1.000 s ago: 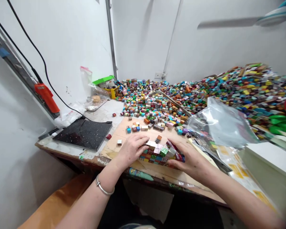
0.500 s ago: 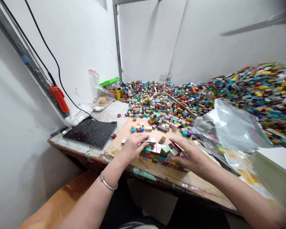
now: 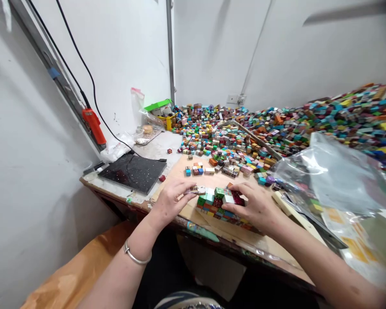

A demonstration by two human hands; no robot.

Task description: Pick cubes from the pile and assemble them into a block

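Note:
A packed block of small coloured cubes (image 3: 217, 206) lies on a brown board (image 3: 180, 171) near the table's front edge. My left hand (image 3: 172, 198), a metal bangle on its wrist, pinches a short strip of cubes (image 3: 197, 189) just off the block's left top corner. My right hand (image 3: 255, 205) rests on the block's right side, its fingers curled over the top cubes.
A huge heap of loose coloured cubes (image 3: 292, 124) covers the back and right of the table. A clear plastic bag (image 3: 337, 176) lies at the right. A black slab (image 3: 133, 171), an orange tool (image 3: 94, 125) on the wall and a cable sit at the left.
My left hand has lifted a short strip of cubes off the block's left top. My right hand has shifted onto the block's top. The view has swung left.

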